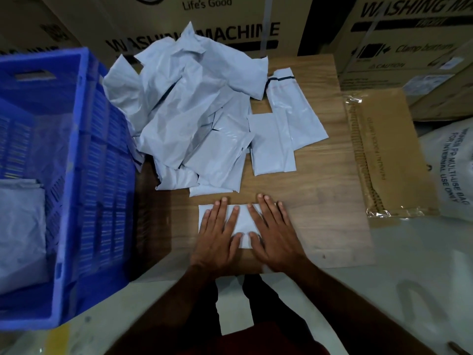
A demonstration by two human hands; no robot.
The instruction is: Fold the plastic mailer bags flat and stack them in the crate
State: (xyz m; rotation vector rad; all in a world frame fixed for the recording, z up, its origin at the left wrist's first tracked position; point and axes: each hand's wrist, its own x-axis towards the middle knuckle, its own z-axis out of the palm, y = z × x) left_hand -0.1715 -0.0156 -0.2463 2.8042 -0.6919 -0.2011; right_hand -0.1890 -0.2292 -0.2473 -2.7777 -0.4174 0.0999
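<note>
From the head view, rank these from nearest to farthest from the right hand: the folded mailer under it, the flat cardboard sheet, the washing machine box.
1. Folded mailer: directly under the right hand, touching.
2. Flat cardboard sheet: off to the right, on the board's edge.
3. Washing machine box: farthest, behind the mailer pile.

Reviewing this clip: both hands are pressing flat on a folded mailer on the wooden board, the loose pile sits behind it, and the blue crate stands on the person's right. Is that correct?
Not quite. The head view shows the blue crate on the person's left, not the right. The rest holds: the left hand and right hand press flat on the folded mailer on the wooden board, with the loose pile behind it.
</note>
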